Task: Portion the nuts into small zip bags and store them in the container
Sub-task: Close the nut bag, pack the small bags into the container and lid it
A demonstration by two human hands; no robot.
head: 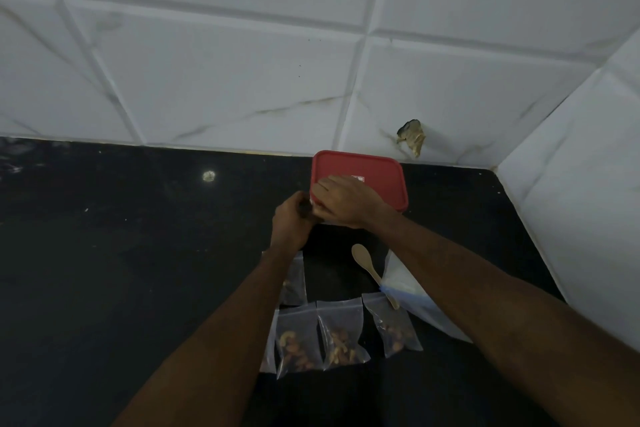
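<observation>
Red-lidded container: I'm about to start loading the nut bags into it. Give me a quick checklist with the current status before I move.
1. Container open: not ok; its red lid is on.
2. Container steadied: ok; the left hand grips its left edge.
3. Lid in hand: ok; the right hand grips the lid's near-left corner.
4. Portions ready: ok; several nut bags lie on the counter in front of the container.
5. Bags zipped shut: cannot tell; the seals are too small to read.
6. Path clear: ok; the wooden spoon lies to the right, partly on the large zip bag.
</observation>
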